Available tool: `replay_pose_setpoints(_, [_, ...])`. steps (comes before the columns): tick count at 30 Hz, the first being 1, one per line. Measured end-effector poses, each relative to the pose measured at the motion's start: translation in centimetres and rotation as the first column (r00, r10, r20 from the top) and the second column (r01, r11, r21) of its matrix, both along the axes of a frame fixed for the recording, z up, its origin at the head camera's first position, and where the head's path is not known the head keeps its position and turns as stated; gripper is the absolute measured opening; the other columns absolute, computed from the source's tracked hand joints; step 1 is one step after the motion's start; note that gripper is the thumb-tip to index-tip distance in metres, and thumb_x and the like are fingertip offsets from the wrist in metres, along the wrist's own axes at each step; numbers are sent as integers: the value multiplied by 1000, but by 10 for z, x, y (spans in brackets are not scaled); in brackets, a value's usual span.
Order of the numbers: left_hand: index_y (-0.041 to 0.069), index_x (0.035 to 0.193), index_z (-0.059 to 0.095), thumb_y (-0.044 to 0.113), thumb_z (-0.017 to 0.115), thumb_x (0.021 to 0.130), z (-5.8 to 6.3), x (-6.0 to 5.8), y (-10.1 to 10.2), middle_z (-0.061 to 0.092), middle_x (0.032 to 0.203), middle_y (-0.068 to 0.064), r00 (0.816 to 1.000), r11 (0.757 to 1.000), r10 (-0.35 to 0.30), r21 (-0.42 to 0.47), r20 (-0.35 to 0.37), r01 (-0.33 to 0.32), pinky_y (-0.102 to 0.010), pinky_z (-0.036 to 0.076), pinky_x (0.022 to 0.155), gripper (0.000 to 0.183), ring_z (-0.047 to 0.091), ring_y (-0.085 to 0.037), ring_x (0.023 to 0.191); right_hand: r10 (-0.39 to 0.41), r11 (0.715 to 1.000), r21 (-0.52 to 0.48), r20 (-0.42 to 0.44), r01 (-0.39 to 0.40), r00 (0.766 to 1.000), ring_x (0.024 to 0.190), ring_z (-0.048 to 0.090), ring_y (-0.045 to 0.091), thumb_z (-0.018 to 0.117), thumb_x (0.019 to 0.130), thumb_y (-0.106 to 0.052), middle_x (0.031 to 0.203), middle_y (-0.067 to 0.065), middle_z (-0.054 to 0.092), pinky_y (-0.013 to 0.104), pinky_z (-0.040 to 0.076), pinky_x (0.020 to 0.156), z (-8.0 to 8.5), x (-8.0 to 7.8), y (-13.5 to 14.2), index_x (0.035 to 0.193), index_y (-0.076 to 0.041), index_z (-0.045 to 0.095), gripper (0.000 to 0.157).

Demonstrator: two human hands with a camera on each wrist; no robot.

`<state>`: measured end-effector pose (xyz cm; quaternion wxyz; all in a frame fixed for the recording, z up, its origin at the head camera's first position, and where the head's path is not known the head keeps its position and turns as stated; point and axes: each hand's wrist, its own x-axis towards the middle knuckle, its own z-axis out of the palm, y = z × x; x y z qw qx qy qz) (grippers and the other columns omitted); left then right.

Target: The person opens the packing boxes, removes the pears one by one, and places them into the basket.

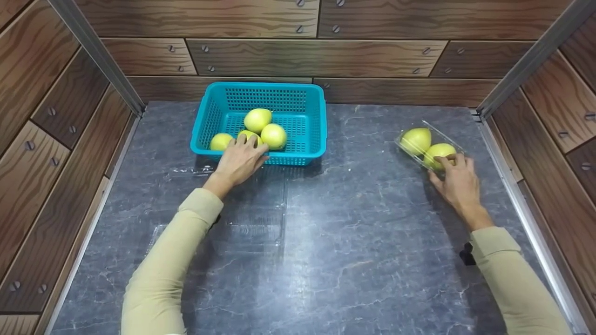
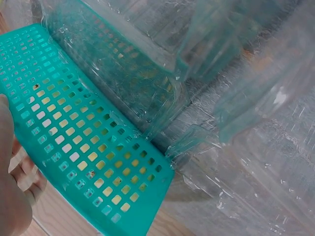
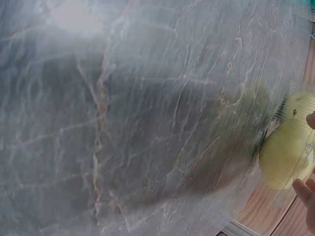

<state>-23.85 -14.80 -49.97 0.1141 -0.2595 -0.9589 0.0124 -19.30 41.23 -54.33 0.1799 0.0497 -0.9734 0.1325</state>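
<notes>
In the head view my left hand (image 1: 240,160) reaches over the front rim of a teal plastic basket (image 1: 321,125), its fingers curled over a yellow-green fruit (image 1: 251,136). Three more such fruits lie around it, one (image 1: 274,136) just to the right. The basket wall hides most of those fingers in the left wrist view. At the right, my right hand (image 1: 458,184) grips a rounded yellow-green fruit (image 1: 440,153) between thumb and fingers. That fruit sits in a small clear plastic tray (image 1: 440,130) beside a second fruit (image 1: 416,141).
Clear plastic containers (image 1: 253,228), hard to make out, lie in front of the basket, near my left forearm. The grey marble-patterned tabletop (image 1: 344,242) is bounded by wood-patterned walls (image 1: 316,58) and metal rails (image 1: 535,237).
</notes>
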Motion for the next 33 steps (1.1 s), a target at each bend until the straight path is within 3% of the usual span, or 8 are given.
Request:
replay_pose_setpoints(17, [13, 113, 60, 44, 51, 110, 0, 0, 1, 63, 112, -17, 999, 1000, -14, -3, -43, 14, -50, 57, 78, 33, 60, -40, 104, 48, 999, 21, -50, -47, 998, 109, 54, 51, 77, 89, -14, 121, 30, 60, 69, 54, 76, -2, 10, -8, 123, -3, 70, 36])
replay_pose_setpoints(33, [14, 115, 60, 44, 50, 110, 0, 1, 0, 63, 118, -18, 1000, 1000, -10, -11, -7, 9, -51, 58, 82, 32, 60, -40, 108, 108, 993, 58, -84, -103, 991, 108, 58, 47, 80, 87, -14, 119, 26, 63, 65, 58, 65, -6, 25, -20, 123, -6, 72, 38])
